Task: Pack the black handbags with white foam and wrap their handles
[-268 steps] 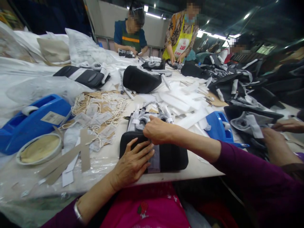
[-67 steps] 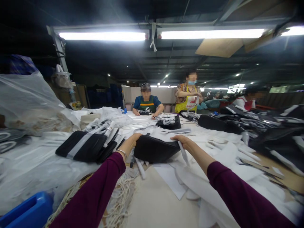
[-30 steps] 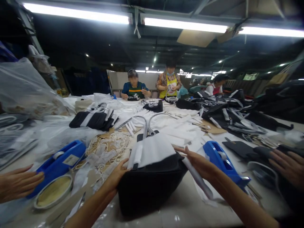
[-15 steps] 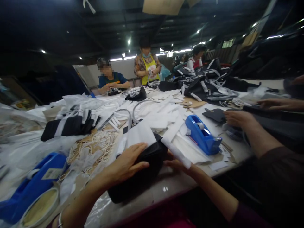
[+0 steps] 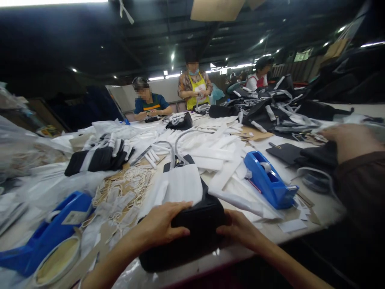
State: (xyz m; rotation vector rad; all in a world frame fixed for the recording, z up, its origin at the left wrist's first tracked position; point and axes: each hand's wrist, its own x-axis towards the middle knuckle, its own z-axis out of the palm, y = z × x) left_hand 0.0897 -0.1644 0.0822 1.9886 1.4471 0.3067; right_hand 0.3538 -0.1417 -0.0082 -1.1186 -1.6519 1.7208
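Black bag (image 5: 195, 237) is located at the near edge of the table (image 5: 234, 253), handles (image 5: 176, 146) pointing away. Its upper side is gripped by the left hand (image 5: 161, 224), thumb and fingers moderately parted; its right end is held by the right hand (image 5: 242, 230), thumb in front, far fingers hidden. A white sheet (image 5: 185, 184) is draped over the top. Judgement: support is best shared evenly, and the sheet should be left unrumpled. To the right, a blue tape dispenser (image 5: 281, 196) is noted; to the left, tangled strings (image 5: 141, 178).
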